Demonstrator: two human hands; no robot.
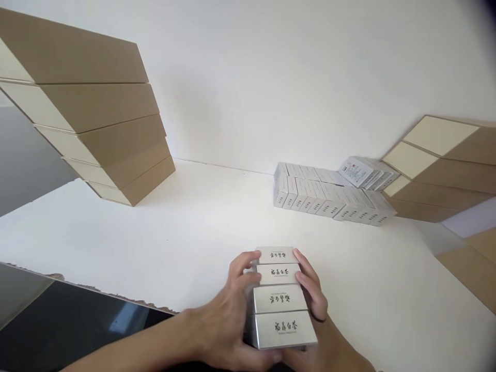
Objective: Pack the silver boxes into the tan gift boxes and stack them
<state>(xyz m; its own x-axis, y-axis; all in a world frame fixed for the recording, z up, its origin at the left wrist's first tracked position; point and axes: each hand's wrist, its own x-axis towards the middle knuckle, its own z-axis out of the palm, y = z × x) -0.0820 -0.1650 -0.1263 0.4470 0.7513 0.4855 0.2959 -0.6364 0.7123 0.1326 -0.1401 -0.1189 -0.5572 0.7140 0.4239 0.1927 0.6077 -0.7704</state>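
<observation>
Several small white boxes with dark lettering form a row (281, 299) near the table's front edge, one behind another. My left hand (228, 310) grips the left side of this row, fingertips on the two farther boxes and thumb at the near end. On the right side, my right hand (315, 299) presses its fingers against the same row, and part of it is hidden behind the boxes. A dark band circles my right wrist.
Large tan boxes (127, 150) are stacked at the left, and more tan boxes (445, 160) at the right. Rows of small white boxes (321, 199) stand near the wall, a few tilted ones (358, 171) behind them. The white table (186, 227) has a chipped front edge.
</observation>
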